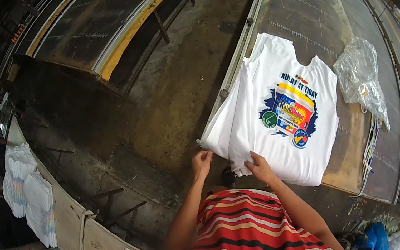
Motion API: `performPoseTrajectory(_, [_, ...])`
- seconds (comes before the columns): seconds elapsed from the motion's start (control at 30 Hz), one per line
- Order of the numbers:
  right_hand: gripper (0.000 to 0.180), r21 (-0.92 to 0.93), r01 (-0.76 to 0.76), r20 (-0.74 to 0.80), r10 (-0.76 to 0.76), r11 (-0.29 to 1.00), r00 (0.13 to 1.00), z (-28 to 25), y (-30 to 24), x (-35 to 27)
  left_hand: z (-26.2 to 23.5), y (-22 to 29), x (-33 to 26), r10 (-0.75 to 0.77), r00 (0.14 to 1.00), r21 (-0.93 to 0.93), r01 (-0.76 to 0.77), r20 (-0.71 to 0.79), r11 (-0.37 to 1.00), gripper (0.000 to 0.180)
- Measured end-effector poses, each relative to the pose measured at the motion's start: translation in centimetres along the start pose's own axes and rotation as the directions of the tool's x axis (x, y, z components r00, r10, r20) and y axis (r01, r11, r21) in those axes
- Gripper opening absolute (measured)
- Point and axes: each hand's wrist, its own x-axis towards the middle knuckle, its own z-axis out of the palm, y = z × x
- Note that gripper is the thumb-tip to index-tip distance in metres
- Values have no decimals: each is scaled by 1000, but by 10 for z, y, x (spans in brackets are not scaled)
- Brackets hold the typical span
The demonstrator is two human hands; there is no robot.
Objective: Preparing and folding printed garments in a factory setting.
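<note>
We look down into a dim workshop with a stained concrete floor (174,102) between long benches. On the right bench (319,13) lies a stack of white shirts (270,128), the top one face up with a colourful round print (288,112) on its chest. Our left hand (201,163) pinches the near left corner of the stack, fingers closed on the cloth edge. Our right hand (261,167) grips the lower hem of the shirts, thumb on top. Beside the stack, towards the far right, sits a crumpled clear plastic bag (360,75). Well apart on the left, more folded white shirts (27,193) hang over a rail. Our striped red top (247,240) fills the lower edge.
</note>
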Motion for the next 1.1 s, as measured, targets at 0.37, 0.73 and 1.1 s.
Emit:
performPoseTrajectory(0.37, [74,86,34,81,-41,996,996,-11,-33,-10,9,3,3,-108,990,-123,96,-93,988,29])
performPoseTrajectory(0.73, [53,50,27,19,-28,998,999,-15,-47,-18,-4,30,-40,191,919,123,-158,-345,980,22])
performPoseTrajectory(1.1, [33,-77,-29,23,31,997,999,4,-19,5,16,36,-56,42,981,59,-54,189,997,27])
